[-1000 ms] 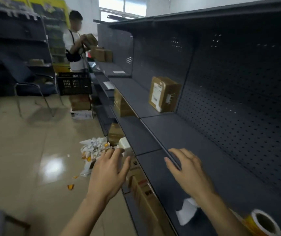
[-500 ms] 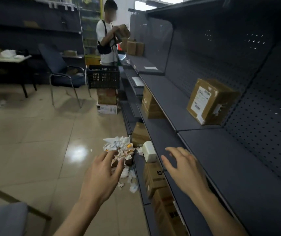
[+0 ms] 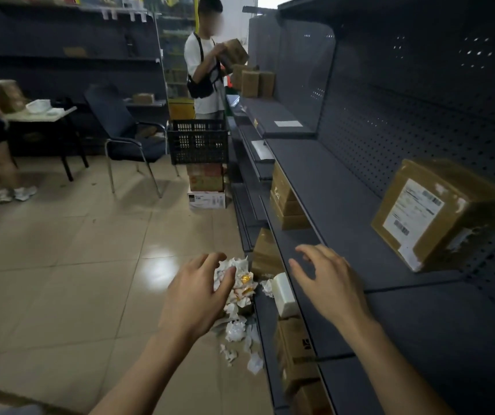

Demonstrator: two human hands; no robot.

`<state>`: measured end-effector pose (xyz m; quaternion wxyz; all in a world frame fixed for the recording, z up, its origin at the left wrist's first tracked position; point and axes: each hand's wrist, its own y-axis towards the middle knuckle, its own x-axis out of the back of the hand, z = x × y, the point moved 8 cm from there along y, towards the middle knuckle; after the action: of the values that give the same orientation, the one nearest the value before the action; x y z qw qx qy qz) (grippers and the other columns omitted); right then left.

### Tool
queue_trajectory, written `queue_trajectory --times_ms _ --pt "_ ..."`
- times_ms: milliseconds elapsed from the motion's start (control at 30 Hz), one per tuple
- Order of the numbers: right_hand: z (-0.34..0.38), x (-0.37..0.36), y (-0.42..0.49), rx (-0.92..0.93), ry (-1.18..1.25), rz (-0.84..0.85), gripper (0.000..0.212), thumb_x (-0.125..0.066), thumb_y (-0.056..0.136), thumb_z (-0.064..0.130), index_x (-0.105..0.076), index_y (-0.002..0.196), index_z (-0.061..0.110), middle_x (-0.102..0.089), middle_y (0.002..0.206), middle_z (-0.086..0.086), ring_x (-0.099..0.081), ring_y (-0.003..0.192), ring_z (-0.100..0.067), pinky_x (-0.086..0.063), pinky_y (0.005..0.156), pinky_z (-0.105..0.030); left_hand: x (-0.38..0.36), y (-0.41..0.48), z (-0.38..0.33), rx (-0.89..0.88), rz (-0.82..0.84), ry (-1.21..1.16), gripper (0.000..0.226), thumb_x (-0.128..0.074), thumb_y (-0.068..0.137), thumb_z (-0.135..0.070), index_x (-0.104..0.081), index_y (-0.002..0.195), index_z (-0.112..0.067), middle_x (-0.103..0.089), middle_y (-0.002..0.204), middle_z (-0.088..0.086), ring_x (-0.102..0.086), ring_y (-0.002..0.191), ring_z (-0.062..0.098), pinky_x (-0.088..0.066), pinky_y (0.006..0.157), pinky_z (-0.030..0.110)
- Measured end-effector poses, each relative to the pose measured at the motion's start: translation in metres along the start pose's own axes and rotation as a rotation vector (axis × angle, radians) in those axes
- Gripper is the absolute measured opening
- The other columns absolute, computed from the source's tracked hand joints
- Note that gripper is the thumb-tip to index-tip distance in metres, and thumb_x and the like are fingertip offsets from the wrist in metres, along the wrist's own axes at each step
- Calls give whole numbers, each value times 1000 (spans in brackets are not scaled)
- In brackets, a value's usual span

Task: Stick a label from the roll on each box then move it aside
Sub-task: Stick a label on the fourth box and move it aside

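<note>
A dark metal shelf (image 3: 345, 205) offers open surface ahead of the right hand (image 3: 330, 283), up to a labelled cardboard box (image 3: 438, 214) against the pegboard back panel (image 3: 420, 121). Stacked boxes (image 3: 295, 354) crowd the tier below. Crumpled paper (image 3: 237, 327) litters the floor by the left hand (image 3: 198, 295).

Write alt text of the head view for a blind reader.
An empty left hand and right hand reach forward along a dark shelf holding a labelled cardboard box. Crumpled paper lies on the floor; farther back, a person holds another box.
</note>
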<state>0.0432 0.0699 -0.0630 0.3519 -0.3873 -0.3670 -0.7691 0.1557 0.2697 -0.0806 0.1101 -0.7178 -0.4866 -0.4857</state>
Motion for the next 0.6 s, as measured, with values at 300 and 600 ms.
queue_trajectory --times_ms 300,600 --pt "-32 -24 81 -93 -103 -39 35 -61 95 38 -65 125 19 -69 112 1 -64 103 -19 -49 87 -34 -57 120 8 -89 92 -83 38 -42 98 -54 -56 125 -32 -61 116 -13 -57 108 11 -47 78 29" --pt "-126 16 107 -464 -204 -136 45 -51 99 47 -57 137 23 -59 136 4 -55 123 -15 -46 99 -28 -149 236 -73 -379 316 -274 48 -37 96 -58 -59 123 -25 -61 116 -6 -57 110 17 -50 85 35"
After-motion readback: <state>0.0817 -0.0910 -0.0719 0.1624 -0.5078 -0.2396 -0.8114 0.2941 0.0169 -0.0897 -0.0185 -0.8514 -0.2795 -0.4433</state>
